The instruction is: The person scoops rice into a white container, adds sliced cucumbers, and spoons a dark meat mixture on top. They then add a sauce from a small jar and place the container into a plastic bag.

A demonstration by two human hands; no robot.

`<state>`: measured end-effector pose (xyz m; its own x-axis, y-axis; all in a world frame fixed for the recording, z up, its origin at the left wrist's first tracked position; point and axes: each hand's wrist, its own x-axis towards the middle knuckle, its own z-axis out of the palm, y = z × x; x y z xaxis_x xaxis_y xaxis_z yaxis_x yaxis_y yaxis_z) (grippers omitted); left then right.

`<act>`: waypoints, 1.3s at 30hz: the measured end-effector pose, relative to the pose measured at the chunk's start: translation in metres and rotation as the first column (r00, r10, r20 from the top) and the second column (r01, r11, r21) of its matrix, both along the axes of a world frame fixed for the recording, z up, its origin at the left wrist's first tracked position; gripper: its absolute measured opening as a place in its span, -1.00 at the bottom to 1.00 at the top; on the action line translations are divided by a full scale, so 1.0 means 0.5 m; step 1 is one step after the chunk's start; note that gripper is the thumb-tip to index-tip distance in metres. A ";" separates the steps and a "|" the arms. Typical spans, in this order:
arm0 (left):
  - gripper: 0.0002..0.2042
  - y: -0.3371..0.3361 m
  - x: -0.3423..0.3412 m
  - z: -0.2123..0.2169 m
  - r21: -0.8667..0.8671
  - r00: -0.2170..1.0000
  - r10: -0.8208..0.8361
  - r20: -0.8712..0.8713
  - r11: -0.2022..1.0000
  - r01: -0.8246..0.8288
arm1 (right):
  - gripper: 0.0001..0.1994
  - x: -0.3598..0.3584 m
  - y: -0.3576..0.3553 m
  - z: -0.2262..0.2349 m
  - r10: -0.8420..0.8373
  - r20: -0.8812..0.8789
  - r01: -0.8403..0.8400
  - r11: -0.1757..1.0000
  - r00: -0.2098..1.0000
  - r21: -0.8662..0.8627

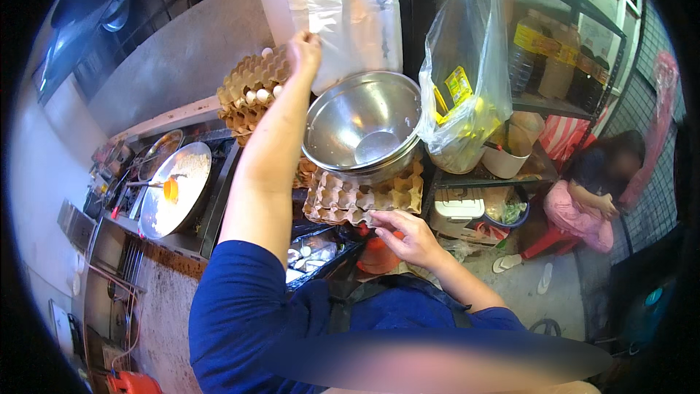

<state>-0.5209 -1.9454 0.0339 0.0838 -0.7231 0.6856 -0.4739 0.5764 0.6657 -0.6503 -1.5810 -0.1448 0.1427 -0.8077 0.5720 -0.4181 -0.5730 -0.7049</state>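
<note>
My left hand (305,55) is raised at the left edge of a stack of white plastic bags (357,22). Its fingers are curled closed, and whatever they may hold is hidden. Just left of that forearm stand stacked pulp egg trays (251,76) with several white eggs (257,95). In front of me, nested steel bowls (364,120) rest on more egg trays (339,201). My right hand (412,237) touches the near edge of those trays, its fingers stretched out and holding nothing I can see.
A large pan (175,190) with an orange-filled ladle sits on the stove at left. A clear plastic bag (467,95) with yellow packets hangs at right, beside shelves (539,102) of bottles. A person (590,197) sits at far right. Below me is a black-lined bin (313,252) with eggshells.
</note>
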 end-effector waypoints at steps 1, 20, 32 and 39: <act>-0.80 0.052 0.011 0.037 0.032 0.992 0.080 -0.100 0.996 -0.077 | -0.69 -0.008 -0.004 0.004 0.029 0.009 -0.029 0.999 1.000 0.018; -0.88 0.532 0.186 -0.060 -0.724 0.793 0.353 0.497 0.673 0.154 | -0.27 -0.006 -0.170 0.199 0.298 0.511 -0.264 0.954 0.806 -0.141; -0.62 0.888 0.399 -0.231 -0.275 0.829 -0.047 0.557 0.932 0.237 | -0.60 0.371 -0.090 0.094 0.559 0.361 -0.645 0.740 0.747 0.190; -0.02 1.010 0.592 -0.274 0.294 0.974 -0.130 0.184 0.953 0.072 | -0.60 0.433 0.014 0.076 0.785 0.361 -0.823 0.310 0.504 0.476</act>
<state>-0.2247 -1.4402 -0.1032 -0.1166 -0.8877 0.4455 -0.5626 0.4287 0.7069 -0.4339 -1.5741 -0.1069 0.8864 -0.4453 0.1263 0.0769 -0.1275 -0.9889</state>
